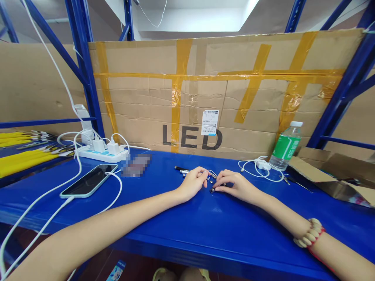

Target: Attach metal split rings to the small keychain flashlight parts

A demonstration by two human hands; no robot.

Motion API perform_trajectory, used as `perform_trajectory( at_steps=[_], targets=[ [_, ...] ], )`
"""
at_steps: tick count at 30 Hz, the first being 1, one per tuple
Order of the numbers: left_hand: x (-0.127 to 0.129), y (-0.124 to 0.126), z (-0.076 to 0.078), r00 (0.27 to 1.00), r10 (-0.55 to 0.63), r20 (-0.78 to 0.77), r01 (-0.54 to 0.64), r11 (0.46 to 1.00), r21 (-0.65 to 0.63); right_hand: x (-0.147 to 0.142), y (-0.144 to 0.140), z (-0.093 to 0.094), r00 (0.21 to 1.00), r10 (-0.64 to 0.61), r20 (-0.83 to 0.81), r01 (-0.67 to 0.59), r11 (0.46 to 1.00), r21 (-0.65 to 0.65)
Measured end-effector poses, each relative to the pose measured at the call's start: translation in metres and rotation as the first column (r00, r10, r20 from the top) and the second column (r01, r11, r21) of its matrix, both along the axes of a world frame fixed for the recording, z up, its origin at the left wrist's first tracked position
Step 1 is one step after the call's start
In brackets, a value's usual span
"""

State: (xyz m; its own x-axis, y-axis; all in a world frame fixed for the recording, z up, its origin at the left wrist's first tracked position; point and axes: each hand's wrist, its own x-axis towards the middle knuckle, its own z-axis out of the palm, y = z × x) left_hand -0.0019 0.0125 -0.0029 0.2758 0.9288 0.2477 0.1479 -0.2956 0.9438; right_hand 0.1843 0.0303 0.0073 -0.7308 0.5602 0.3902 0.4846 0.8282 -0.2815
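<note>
Your left hand (193, 180) curls loosely over small metal parts (211, 180) on the blue shelf (205, 222), while your right hand (234, 183) pinches one small dark piece (212, 190).

On the shelf (205, 230), the left hand (191, 182) and right hand (234, 184) meet near the middle, with small metal parts (211, 183) between and under the fingertips; a pen-like stick (181, 169) lies just behind the left hand; to the left lies a phone (88, 181), a cable (117, 191) looping beside it, and behind it a power strip (101, 153) with chargers plugged in (close to the upright post); to the right, a coiled cable (258, 166) lies before a water bottle (285, 146), with an open carton (328, 175) further right; a taped cardboard sheet (219, 89) stands behind everything.
</note>
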Motion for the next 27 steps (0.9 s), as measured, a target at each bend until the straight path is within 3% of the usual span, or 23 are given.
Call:
perform_trajectory(
  at_steps=[8,27],
  targets=[
    [0.0004,0.0014,-0.0011,1.000,-0.008,0.001,0.008,1.000,0.009,0.0017,0.0021,0.0007,0.994,-0.025,-0.103,0.037,0.993,0.109],
    [0.0007,0.0003,-0.0002,1.000,-0.017,-0.014,0.017,1.000,0.016,-0.0015,-0.0026,0.0010,0.992,-0.013,-0.125,0.025,0.995,0.097]
  ],
)
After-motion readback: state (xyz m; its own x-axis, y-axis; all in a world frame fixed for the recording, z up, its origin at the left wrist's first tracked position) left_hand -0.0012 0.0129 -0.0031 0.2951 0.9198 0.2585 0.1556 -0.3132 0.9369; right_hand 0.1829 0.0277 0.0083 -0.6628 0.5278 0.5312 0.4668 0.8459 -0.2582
